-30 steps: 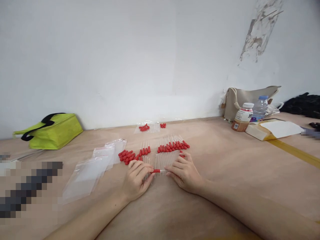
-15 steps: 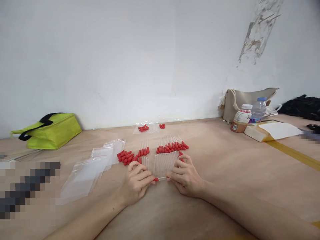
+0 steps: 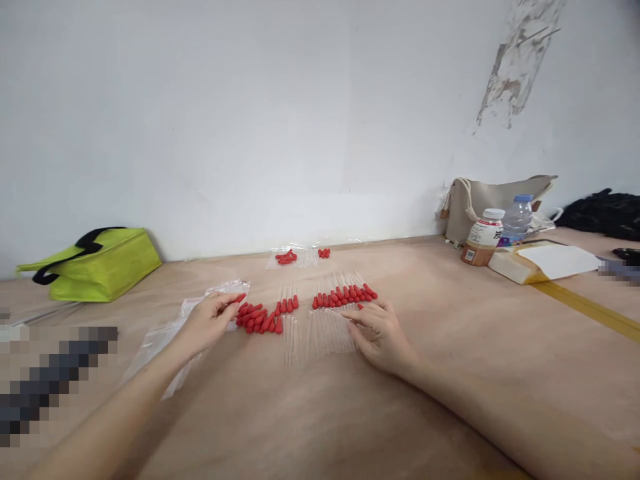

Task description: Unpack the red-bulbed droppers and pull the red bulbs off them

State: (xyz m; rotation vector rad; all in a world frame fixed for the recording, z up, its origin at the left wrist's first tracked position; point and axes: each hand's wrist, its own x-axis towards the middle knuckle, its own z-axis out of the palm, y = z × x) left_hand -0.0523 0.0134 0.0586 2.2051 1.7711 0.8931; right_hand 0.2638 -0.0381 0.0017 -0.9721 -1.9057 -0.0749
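Note:
My left hand (image 3: 213,317) pinches a red rubber bulb (image 3: 241,298) at the left edge of a pile of red bulbs (image 3: 255,318). My right hand (image 3: 377,331) has its fingers closed on a thin clear dropper tube (image 3: 336,313), whose tip points left. A bit of red (image 3: 360,307) shows by its fingertips; whether it is held cannot be told. Below that hand lies a row of bare clear tubes (image 3: 325,333), with a smaller group of tubes (image 3: 291,340) to its left. Droppers with red bulbs (image 3: 345,295) lie in a row behind, several more droppers (image 3: 287,305) beside them.
Clear zip bags (image 3: 160,347) lie partly under my left forearm. Against the wall rests a clear bag with red bulbs (image 3: 287,257). A green bag (image 3: 105,263) stands left; a drink bottle (image 3: 484,237), a clear bottle (image 3: 519,217) and a beige bag (image 3: 457,210) stand right.
My left hand has let go of the red-bulbed dropper and moved left to the bulb pile, taking a bulb. My right hand has risen slightly away from me, over the tube row.

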